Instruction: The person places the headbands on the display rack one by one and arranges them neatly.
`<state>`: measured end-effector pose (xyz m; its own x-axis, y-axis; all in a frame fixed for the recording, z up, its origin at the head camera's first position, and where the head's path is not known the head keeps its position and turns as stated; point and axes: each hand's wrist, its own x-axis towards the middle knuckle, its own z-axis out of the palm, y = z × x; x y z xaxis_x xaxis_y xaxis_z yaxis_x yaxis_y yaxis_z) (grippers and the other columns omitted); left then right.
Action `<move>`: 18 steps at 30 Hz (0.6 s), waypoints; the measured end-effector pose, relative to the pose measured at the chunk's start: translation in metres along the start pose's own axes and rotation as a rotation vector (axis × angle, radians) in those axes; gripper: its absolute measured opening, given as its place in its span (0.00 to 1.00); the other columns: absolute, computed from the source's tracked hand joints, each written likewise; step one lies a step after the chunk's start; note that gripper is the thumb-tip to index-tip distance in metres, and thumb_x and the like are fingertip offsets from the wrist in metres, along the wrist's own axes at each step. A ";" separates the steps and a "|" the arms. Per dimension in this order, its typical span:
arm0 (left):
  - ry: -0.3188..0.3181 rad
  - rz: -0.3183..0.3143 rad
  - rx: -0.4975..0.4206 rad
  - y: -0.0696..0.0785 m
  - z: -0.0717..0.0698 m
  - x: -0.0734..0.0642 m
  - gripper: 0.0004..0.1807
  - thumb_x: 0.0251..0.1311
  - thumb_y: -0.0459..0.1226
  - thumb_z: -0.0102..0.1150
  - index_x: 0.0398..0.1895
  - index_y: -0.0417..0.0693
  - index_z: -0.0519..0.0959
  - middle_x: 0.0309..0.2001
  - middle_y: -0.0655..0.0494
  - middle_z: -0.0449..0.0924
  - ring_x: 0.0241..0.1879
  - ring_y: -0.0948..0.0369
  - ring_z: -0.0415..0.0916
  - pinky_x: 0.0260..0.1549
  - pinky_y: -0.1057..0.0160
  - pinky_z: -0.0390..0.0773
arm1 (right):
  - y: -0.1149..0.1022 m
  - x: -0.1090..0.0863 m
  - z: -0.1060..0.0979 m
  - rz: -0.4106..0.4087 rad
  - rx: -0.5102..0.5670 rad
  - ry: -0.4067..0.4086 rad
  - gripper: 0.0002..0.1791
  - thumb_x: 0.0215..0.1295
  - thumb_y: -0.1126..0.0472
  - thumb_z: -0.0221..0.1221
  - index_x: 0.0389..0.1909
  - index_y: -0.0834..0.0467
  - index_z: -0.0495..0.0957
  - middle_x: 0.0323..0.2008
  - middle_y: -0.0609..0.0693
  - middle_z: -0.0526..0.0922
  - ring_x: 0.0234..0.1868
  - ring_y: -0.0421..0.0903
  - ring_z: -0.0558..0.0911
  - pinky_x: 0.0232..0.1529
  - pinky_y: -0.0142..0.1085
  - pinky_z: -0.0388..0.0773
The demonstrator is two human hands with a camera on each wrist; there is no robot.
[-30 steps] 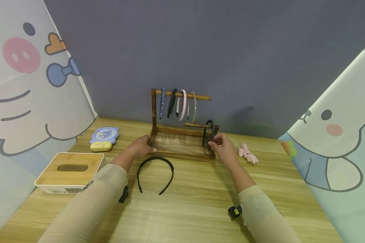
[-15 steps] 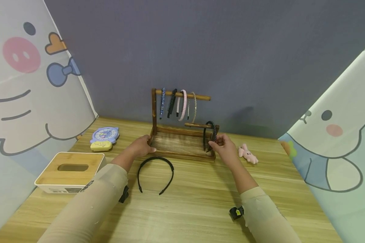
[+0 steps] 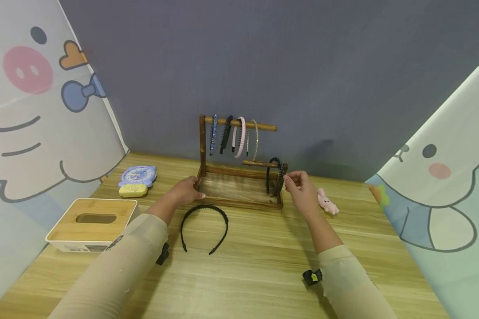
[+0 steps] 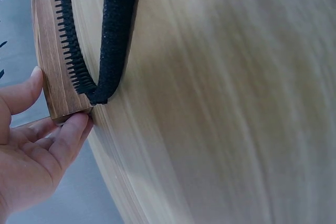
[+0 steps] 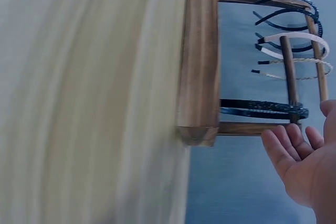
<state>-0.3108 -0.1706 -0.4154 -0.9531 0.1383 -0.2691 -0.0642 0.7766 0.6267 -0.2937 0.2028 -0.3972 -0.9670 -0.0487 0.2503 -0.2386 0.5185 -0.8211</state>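
My left hand (image 3: 185, 191) grips the left end of a wooden headband rack (image 3: 239, 205); in the left wrist view its thumb and fingers lie about the rack's corner (image 4: 63, 85). A dark beaded headband (image 3: 280, 175) hangs over the short lower bar at the rack's right end. My right hand (image 3: 301, 188) is just right of it, fingers relaxed and holding nothing. In the right wrist view its fingertips are right at the rack's end post (image 5: 244, 128). Flat on the table before the rack lies a black toothed headband (image 3: 204, 207).
Several headbands, among them a pink one (image 3: 241, 137) and a glittery blue one (image 3: 213, 135), hang from the upper bar (image 3: 267, 127). At left are a tissue box (image 3: 64, 217), a blue clock (image 3: 137, 176) and a yellow case (image 3: 133, 190). A pink bunny toy (image 3: 328, 204) lies right.
The right hand has let go of the dark beaded headband, which now hangs on the lower bar, and has drawn back a little to the right. The left hand has stayed on the rack.
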 end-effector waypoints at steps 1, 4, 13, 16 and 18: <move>-0.001 0.000 0.000 0.000 0.000 0.000 0.43 0.68 0.44 0.58 0.77 0.37 0.48 0.75 0.33 0.50 0.73 0.36 0.49 0.69 0.37 0.56 | -0.002 0.000 -0.001 -0.010 0.006 0.010 0.30 0.69 0.34 0.49 0.56 0.55 0.68 0.46 0.53 0.77 0.47 0.53 0.81 0.47 0.47 0.80; -0.003 -0.006 -0.001 0.001 0.000 0.000 0.43 0.68 0.44 0.58 0.77 0.38 0.48 0.75 0.33 0.50 0.73 0.36 0.49 0.69 0.37 0.56 | -0.008 0.000 -0.004 -0.037 0.019 0.026 0.31 0.69 0.33 0.50 0.56 0.55 0.67 0.47 0.52 0.76 0.49 0.51 0.79 0.49 0.44 0.78; 0.002 0.000 0.003 0.002 0.000 -0.001 0.43 0.68 0.44 0.58 0.77 0.37 0.48 0.75 0.33 0.50 0.73 0.36 0.50 0.69 0.38 0.57 | -0.031 -0.005 -0.010 -0.105 0.040 0.106 0.34 0.69 0.36 0.52 0.63 0.58 0.67 0.60 0.53 0.70 0.63 0.51 0.71 0.65 0.49 0.70; 0.001 -0.002 0.002 0.002 0.000 -0.001 0.43 0.68 0.43 0.58 0.77 0.37 0.48 0.75 0.33 0.50 0.73 0.36 0.49 0.69 0.38 0.56 | -0.039 -0.008 -0.008 -0.172 0.035 0.128 0.33 0.70 0.38 0.53 0.64 0.58 0.66 0.62 0.52 0.68 0.66 0.51 0.68 0.69 0.49 0.65; -0.002 -0.003 0.000 0.002 0.000 -0.001 0.43 0.68 0.43 0.58 0.77 0.37 0.48 0.75 0.33 0.50 0.73 0.36 0.49 0.69 0.38 0.56 | -0.045 -0.010 -0.004 -0.234 0.028 0.141 0.30 0.71 0.40 0.53 0.62 0.57 0.68 0.61 0.51 0.69 0.65 0.50 0.69 0.69 0.48 0.66</move>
<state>-0.3100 -0.1696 -0.4139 -0.9524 0.1369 -0.2725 -0.0673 0.7771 0.6258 -0.2728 0.1836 -0.3605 -0.8638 -0.0444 0.5019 -0.4582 0.4836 -0.7458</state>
